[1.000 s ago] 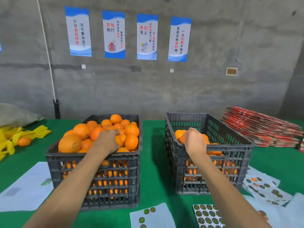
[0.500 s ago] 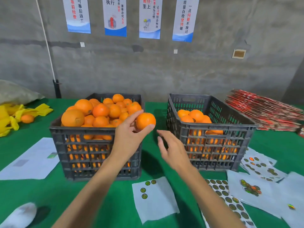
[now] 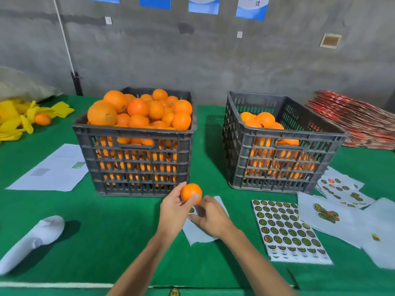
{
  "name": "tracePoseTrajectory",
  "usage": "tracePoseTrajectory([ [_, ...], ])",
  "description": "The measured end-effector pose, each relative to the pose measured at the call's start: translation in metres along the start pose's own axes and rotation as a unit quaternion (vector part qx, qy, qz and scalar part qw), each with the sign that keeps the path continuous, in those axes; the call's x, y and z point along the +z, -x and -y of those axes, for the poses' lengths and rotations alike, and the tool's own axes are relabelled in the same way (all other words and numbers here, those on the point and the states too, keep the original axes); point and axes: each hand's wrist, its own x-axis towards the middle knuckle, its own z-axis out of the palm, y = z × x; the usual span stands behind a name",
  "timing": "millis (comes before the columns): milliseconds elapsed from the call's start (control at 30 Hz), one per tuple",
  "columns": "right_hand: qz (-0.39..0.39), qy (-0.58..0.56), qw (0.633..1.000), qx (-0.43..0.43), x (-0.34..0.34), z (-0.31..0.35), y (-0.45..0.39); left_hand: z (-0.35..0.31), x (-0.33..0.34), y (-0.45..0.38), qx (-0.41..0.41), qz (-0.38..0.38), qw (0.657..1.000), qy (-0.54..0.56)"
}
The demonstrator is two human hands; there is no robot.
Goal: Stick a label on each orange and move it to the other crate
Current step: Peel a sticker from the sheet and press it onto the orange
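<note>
My left hand (image 3: 173, 212) grips a small orange (image 3: 190, 194) low over the green table, in front of the left crate (image 3: 132, 133), which is heaped with oranges. My right hand (image 3: 210, 216) lies just right of it on a small white label sheet (image 3: 198, 233), fingers loosely bent, fingertips touching the sheet beside a round label (image 3: 191, 210) under the orange. I cannot see a label pinched between its fingers. The right crate (image 3: 277, 136) holds a lower pile of oranges.
A full sheet of round labels (image 3: 286, 229) lies right of my hands, with several used sheets (image 3: 342, 189) beyond it. A white paper (image 3: 53, 169) and a white cloth object (image 3: 32, 240) lie left. Yellow bags (image 3: 15, 122) with one loose orange (image 3: 42, 119) sit far left; a red stack (image 3: 359, 122) far right.
My left hand has brought the orange from the left crate down to the table front. My right hand has come out of the right crate and dropped onto the small label sheet.
</note>
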Motion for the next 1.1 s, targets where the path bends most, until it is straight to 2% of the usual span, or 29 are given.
tracePoseTrajectory([
  [100, 0.006, 0.01, 1.0, -0.027, 0.006, -0.005, 0.001, 0.018, -0.003, 0.003, -0.02, -0.028, 0.999, -0.035],
  [200, -0.012, 0.007, 0.999, -0.048, 0.009, -0.011, 0.003, 0.026, -0.006, 0.002, -0.047, -0.038, 0.998, -0.014],
  [433, -0.069, 0.102, 0.986, -0.11, 0.012, -0.012, 0.007, 0.03, -0.008, 0.002, -0.054, -0.046, 0.997, 0.029],
  [567, -0.071, 0.03, 0.995, -0.058, 0.017, -0.007, 0.01, 0.03, -0.007, 0.001, -0.064, -0.045, 0.996, 0.034],
  [667, -0.079, 0.029, 0.996, -0.016, 0.017, -0.01, 0.01, 0.031, -0.006, 0.001, -0.068, -0.044, 0.996, 0.03],
  [867, -0.081, 0.015, 0.997, -0.004, 0.019, -0.004, 0.014, 0.032, -0.006, 0.001, -0.066, -0.047, 0.997, 0.012],
  [1100, -0.1, -0.1, 0.99, 0.022, 0.02, 0.008, 0.022, 0.03, -0.005, 0.005, -0.06, -0.041, 0.997, -0.006],
])
